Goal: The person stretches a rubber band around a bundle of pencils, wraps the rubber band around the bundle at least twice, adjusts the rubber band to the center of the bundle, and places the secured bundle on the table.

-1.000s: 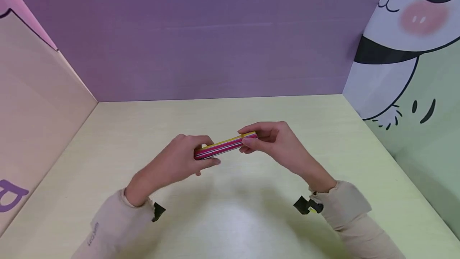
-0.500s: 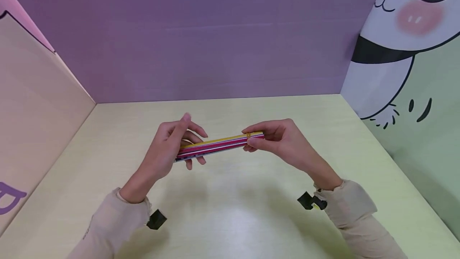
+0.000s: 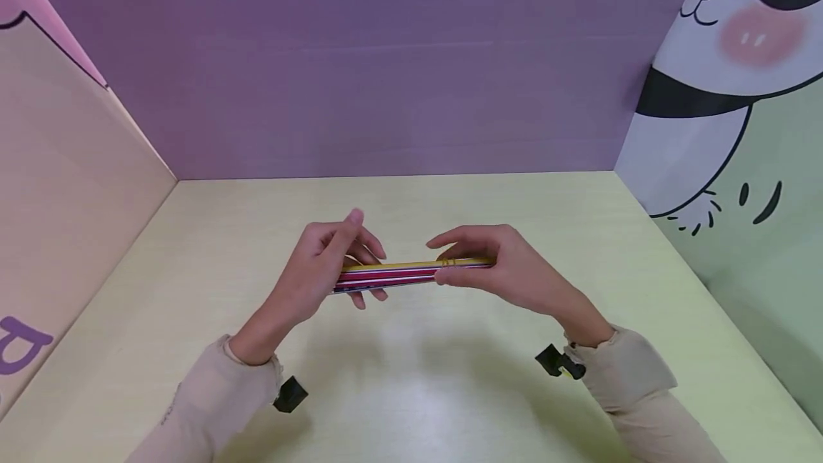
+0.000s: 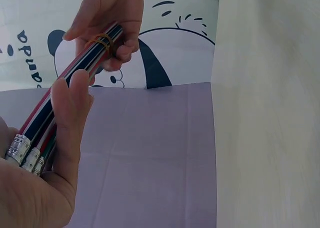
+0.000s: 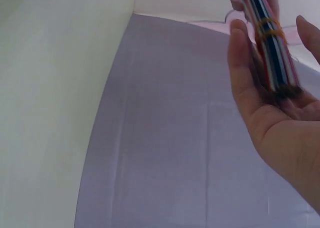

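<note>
A bundle of striped pencils (image 3: 398,275) lies nearly level in the air between both hands. Yellow rubber bands (image 5: 271,27) wrap it close to its right end. In the left wrist view, silver ferrules (image 4: 20,147) show at the end by the left palm. My left hand (image 3: 302,274) supports that end, its thumb raised off the pencils and its fingers extended behind them. The right hand (image 3: 517,270) holds the banded end, with the thumb along the front and fingers behind. The right palm hides the tip of that end in the head view.
A pale tabletop (image 3: 398,406) lies below the hands. It is bounded by a purple back wall (image 3: 386,77), a pinkish left panel (image 3: 71,156) and a green right panel (image 3: 759,291) with a panda drawing. Each sleeve cuff has a black wrist device (image 3: 291,394).
The left hand has loosened its grip, its thumb lifting up off the bundle. The right hand has slid inward along the pencils, so its palm covers their end. The bundle is now more level.
</note>
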`<state>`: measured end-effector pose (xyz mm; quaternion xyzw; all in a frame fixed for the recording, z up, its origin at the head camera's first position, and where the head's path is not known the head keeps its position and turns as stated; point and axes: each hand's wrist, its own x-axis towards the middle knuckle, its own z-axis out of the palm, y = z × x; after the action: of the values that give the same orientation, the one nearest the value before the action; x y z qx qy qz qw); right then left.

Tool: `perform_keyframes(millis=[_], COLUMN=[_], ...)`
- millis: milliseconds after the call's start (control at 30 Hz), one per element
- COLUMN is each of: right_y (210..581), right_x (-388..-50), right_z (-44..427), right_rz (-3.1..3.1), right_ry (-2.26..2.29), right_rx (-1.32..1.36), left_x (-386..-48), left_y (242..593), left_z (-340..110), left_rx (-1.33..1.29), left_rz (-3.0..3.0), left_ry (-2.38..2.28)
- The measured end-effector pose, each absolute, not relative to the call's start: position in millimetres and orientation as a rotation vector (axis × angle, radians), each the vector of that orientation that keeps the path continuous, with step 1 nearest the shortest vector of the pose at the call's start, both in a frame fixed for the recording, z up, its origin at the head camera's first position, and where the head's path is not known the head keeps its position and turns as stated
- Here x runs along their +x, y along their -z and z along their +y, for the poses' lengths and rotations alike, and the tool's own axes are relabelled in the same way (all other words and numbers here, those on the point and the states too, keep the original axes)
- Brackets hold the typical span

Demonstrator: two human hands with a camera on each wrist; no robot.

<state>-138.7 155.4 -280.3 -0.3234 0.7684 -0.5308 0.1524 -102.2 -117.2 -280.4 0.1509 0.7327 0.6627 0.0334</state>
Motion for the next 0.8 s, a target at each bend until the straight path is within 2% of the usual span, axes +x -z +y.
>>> perform_keyframes(millis=[200, 533, 800], right_y=[278, 289, 284], right_x=[-145, -141, -151], right_z=[165, 148, 163], right_rz=[2.096, 2.113, 2.126], right_ry=[1.529, 1.429, 1.370], right_rx=[-0.975, -0.971, -0.973], left_x=[-103, -102, -105], left_y=[281, 290, 289], left_z=[-119, -107, -109], left_rx=[0.443, 0.421, 0.400], left_rz=[2.209, 2.152, 2.146], left_ry=[-2.057, -2.014, -2.093])
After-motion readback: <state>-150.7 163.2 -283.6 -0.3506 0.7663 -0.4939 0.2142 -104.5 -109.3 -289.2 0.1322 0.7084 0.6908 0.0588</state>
